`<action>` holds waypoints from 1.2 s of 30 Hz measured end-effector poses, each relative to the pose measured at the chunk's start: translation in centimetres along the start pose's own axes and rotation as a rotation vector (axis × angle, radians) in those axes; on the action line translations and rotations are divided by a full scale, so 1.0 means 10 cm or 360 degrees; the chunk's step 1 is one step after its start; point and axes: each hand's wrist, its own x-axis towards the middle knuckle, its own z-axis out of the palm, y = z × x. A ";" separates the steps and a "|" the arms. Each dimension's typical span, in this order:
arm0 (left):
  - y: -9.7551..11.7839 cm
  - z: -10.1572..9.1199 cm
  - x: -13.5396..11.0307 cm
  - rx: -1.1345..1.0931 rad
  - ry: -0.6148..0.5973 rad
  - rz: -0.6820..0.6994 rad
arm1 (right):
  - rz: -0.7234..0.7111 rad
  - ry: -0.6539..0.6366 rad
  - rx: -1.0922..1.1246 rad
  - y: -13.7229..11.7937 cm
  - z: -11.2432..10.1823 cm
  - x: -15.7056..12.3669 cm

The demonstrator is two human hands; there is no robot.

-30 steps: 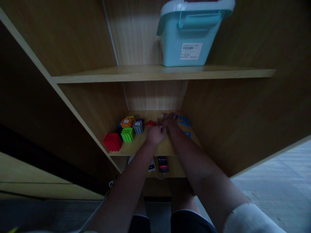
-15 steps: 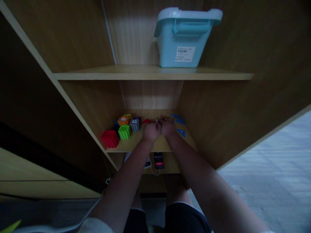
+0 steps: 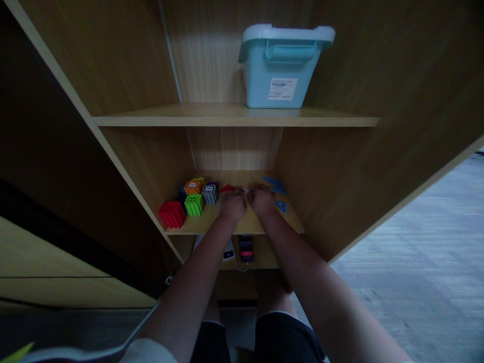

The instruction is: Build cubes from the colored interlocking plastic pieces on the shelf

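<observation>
On the middle shelf, my left hand (image 3: 233, 202) and my right hand (image 3: 262, 198) are side by side, slightly apart, with fingers curled inward. A small whitish thing (image 3: 245, 190) shows between the fingertips; it is too small and dim to name. A flat red piece (image 3: 227, 188) lies just behind my left hand. To the right of my right hand lie several blue triangular lattice pieces (image 3: 278, 187), one (image 3: 281, 205) nearer the front. What the fingers grip is hidden by the backs of the hands.
Ridged plastic stacks stand at the shelf's left: red (image 3: 172, 215), green (image 3: 194, 204), grey (image 3: 209, 193) and orange (image 3: 192, 187). A lidded light-blue bin (image 3: 278, 75) is on the upper shelf (image 3: 212, 121). Below are a phone (image 3: 246, 248) and a white device (image 3: 228, 253) with a cable.
My hands have drawn slightly apart, opening a narrow gap where the whitish thing shows. The view has shifted a little. The stacks and blue pieces stay in place.
</observation>
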 end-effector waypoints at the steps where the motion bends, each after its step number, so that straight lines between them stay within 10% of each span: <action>1: 0.00 0.01 0.01 -0.0016 -0.0011 0.0038 | -0.0016 -0.0012 0.0009 0.00 -0.01 0.00; 36: -0.05 0.04 0.09 -0.0078 0.0074 -0.0076 | -0.0038 -0.0022 0.0207 0.12 0.10 0.16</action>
